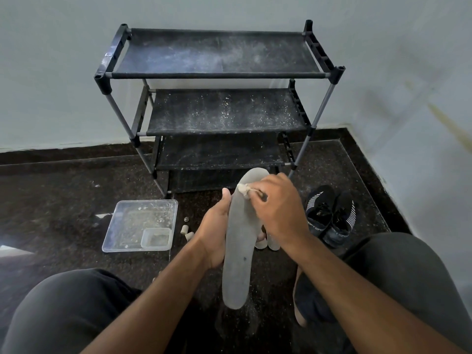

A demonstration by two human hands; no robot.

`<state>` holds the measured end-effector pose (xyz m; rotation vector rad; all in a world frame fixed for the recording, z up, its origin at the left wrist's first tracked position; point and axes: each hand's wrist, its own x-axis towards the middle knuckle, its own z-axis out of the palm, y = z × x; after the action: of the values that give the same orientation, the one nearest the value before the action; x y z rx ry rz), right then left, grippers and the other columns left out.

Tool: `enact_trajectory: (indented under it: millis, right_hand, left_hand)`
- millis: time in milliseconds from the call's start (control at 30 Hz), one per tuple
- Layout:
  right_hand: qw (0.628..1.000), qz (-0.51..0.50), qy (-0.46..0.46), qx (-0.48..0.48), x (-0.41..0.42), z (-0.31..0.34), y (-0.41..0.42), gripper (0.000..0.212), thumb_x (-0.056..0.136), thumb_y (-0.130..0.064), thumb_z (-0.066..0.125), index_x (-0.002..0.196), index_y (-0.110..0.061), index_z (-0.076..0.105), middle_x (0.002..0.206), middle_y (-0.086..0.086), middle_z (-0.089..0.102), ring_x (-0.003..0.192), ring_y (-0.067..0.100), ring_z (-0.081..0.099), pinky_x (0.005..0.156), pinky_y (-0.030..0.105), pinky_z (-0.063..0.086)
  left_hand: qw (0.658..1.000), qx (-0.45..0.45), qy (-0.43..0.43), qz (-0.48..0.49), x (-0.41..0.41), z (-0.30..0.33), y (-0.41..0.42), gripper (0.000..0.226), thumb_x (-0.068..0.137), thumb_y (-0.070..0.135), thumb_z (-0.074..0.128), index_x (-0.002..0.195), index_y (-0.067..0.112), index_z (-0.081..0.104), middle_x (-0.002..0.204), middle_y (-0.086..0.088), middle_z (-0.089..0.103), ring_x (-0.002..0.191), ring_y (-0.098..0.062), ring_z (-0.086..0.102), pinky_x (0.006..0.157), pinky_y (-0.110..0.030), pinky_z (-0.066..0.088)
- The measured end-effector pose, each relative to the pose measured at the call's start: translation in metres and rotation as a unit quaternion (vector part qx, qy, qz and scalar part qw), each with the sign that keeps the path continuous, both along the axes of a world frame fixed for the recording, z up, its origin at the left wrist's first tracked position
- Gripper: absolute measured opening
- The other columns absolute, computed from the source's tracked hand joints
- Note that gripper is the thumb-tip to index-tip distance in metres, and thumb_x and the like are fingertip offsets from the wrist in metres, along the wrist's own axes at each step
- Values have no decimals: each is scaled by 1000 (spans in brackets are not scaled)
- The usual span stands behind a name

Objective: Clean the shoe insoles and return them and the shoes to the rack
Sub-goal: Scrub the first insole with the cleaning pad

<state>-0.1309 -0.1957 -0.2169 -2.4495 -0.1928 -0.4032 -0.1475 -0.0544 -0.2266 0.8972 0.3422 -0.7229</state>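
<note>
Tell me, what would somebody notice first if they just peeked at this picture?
Probably the long grey insole held up in the middle: the left hand grips its edge while the right hand rubs a small pale cloth near its top. Behind it stands a dusty black shoe rack against the wall, and a pair of black sneakers sits on the floor to the right.
</note>
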Motion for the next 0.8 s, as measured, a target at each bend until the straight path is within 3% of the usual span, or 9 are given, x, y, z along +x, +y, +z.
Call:
enact_trajectory:
  millis: [67, 133, 267, 333, 400, 467, 533, 700, 800]
  right_hand:
    - [1000, -2, -5, 3, -2, 2, 0, 11, 92, -17, 67, 91, -16, 78, 77, -9, 62, 82, 9, 45, 70, 18, 37]
    - [999, 50, 1, -11, -9, -2, 9, 16, 93, -20, 66, 83, -13, 76, 76, -7, 61, 81, 9, 44, 70, 23, 42]
    - [990, 135, 6, -36, -24, -11, 26, 19, 92, -21, 64, 83, -9, 77, 73, -3, 60, 80, 13, 45, 67, 34, 47]
    - [990, 131, 6, -43, -23, -10, 27, 18, 92, -21, 65, 83, -11, 76, 74, -3, 61, 81, 13, 46, 67, 34, 48]
    - [994, 101, 9, -45, -19, -8, 23, 15, 91, -21, 66, 83, -11, 74, 76, -3, 61, 84, 14, 47, 69, 35, 48]
    - [998, 55, -5, -30, -15, -6, 18, 10, 89, -17, 68, 92, -11, 74, 82, -1, 64, 86, 17, 52, 71, 37, 51]
    - [999, 5, -25, -20, -8, -4, 10, 19, 89, -14, 69, 105, -10, 75, 89, 0, 68, 90, 20, 56, 75, 36, 54]
    - [999, -34, -7, -33, 3, -2, -2, 23, 94, -20, 64, 113, -14, 76, 88, -3, 62, 90, 9, 46, 77, 27, 49]
    - [999, -2, -9, -38, 2, -5, 1, 24, 93, -23, 67, 112, -12, 75, 90, -4, 62, 90, 4, 40, 80, 15, 40]
  left_hand:
    - [1000, 8, -3, -10, 0, 1, -1, 75, 105, 65, 28, 131, 7, 68, 103, -17, 74, 81, -29, 71, 66, -39, 59]
    - [1000, 24, -2, 0, 3, 1, 2, 74, 105, 64, 29, 125, 7, 71, 99, -14, 76, 82, -26, 74, 68, -37, 60]
    - [998, 54, 8, 36, 7, 2, 11, 77, 104, 67, 31, 127, 7, 74, 125, -19, 72, 112, -32, 71, 100, -48, 54]
    - [997, 59, 15, 49, 8, 2, 14, 77, 104, 67, 31, 132, 6, 70, 128, -21, 70, 116, -34, 68, 105, -51, 50]
    - [998, 47, 15, 45, 7, 2, 12, 71, 105, 59, 35, 132, 2, 69, 114, -21, 72, 102, -33, 68, 95, -49, 53]
    - [998, 43, -5, 34, 7, 4, 9, 56, 102, 48, 43, 113, 3, 74, 93, -13, 71, 81, -27, 67, 78, -41, 55]
    - [999, 33, -15, 19, 4, 5, 4, 52, 104, 46, 41, 101, 9, 78, 89, -10, 73, 73, -23, 68, 69, -37, 58]
    - [999, 11, -15, -30, -1, 7, 3, 66, 107, 59, 35, 138, 8, 64, 106, -21, 72, 79, -32, 72, 65, -43, 60]
    - [999, 21, -22, -16, 0, 7, 4, 61, 108, 55, 36, 140, 10, 61, 103, -15, 76, 79, -28, 75, 63, -41, 62]
